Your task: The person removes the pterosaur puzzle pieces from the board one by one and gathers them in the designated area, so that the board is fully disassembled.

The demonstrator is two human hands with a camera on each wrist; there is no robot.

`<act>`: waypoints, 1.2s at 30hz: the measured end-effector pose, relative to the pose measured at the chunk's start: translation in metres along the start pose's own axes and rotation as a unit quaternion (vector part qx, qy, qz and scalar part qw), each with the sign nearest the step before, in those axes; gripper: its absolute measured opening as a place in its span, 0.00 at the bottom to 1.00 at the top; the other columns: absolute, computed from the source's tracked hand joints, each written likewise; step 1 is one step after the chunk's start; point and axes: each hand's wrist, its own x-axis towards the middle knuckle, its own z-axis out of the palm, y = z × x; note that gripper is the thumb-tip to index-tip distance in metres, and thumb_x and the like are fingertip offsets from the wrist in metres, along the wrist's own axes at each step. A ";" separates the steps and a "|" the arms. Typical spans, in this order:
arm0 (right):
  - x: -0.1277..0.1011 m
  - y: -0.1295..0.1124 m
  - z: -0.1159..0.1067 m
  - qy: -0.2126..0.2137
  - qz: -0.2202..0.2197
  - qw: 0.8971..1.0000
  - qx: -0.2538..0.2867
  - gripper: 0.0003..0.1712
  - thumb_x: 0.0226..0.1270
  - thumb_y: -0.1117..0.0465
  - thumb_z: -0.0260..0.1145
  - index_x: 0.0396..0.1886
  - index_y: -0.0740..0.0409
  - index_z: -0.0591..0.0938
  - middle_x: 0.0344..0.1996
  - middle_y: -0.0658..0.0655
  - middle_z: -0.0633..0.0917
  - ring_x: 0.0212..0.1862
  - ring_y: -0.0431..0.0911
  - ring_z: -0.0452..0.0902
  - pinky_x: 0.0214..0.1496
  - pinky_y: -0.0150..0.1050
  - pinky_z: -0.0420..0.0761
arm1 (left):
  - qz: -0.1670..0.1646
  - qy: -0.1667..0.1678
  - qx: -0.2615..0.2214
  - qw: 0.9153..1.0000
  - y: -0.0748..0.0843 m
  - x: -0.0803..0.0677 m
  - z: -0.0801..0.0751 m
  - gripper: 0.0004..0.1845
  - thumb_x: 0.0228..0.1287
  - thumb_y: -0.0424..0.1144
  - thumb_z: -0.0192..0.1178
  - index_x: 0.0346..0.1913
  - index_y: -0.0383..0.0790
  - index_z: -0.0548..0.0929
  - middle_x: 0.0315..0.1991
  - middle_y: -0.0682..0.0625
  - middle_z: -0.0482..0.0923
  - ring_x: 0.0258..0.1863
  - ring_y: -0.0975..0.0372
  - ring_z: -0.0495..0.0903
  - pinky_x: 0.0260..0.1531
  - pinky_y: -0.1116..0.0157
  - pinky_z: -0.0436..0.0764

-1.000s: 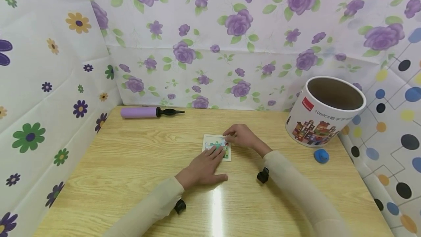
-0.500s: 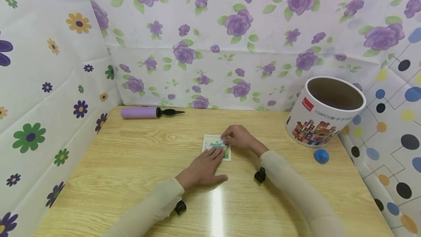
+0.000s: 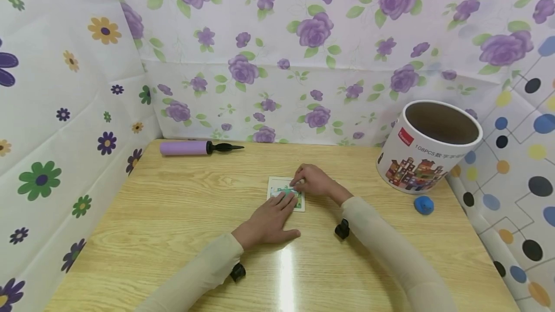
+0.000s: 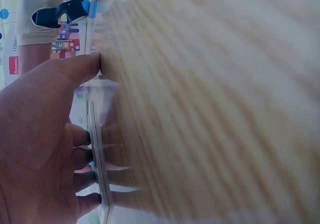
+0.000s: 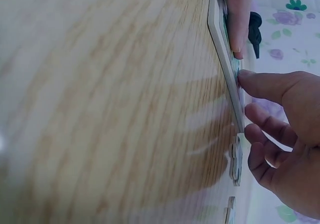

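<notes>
A small square puzzle board (image 3: 277, 188) with a green picture lies flat at the middle of the wooden table (image 3: 173, 206). My left hand (image 3: 270, 218) rests on its near edge, fingers straight and flat on it; the left wrist view shows those fingers (image 4: 82, 156) on the thin board (image 4: 97, 154). My right hand (image 3: 314, 181) sits at the board's far right corner, fingers loosely curled. In the right wrist view its fingertip (image 5: 245, 77) touches the board (image 5: 225, 59), and two loose puzzle pieces (image 5: 236, 159) lie on the table beneath the palm.
A tall round cardboard tub (image 3: 427, 148), open on top, stands at the right. A small blue lump (image 3: 423, 204) lies in front of it. A purple hand pump (image 3: 191, 148) lies at the back left. Flowered sheets wall in the table on three sides.
My right hand has shifted slightly left, further onto the board's corner. The left hand and the board have stayed put.
</notes>
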 end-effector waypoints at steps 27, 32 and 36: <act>-0.013 -0.010 -0.016 0.046 0.097 0.990 0.087 0.11 0.69 0.60 0.72 0.50 0.55 0.89 0.41 0.51 0.89 0.41 0.44 0.85 0.47 0.42 0.85 | -0.005 -0.004 -0.002 1.000 0.001 0.001 0.001 0.49 0.73 0.70 0.47 0.82 0.38 0.52 0.82 0.43 0.49 0.81 0.48 0.48 0.77 0.49 0.57; -0.025 -0.006 -0.024 0.060 0.099 0.989 0.095 0.09 0.70 0.58 0.72 0.47 0.53 0.90 0.40 0.50 0.89 0.40 0.43 0.86 0.46 0.43 0.86 | -0.011 -0.005 -0.003 1.000 0.002 0.001 0.000 0.49 0.73 0.70 0.46 0.82 0.39 0.52 0.82 0.43 0.49 0.81 0.48 0.48 0.77 0.50 0.56; -0.037 0.001 -0.032 0.072 0.101 0.987 0.099 0.08 0.70 0.58 0.72 0.46 0.52 0.91 0.39 0.50 0.90 0.39 0.43 0.86 0.45 0.43 0.86 | -0.015 -0.004 0.001 1.000 0.001 0.001 0.001 0.49 0.73 0.71 0.45 0.83 0.40 0.51 0.83 0.44 0.48 0.82 0.49 0.47 0.77 0.51 0.55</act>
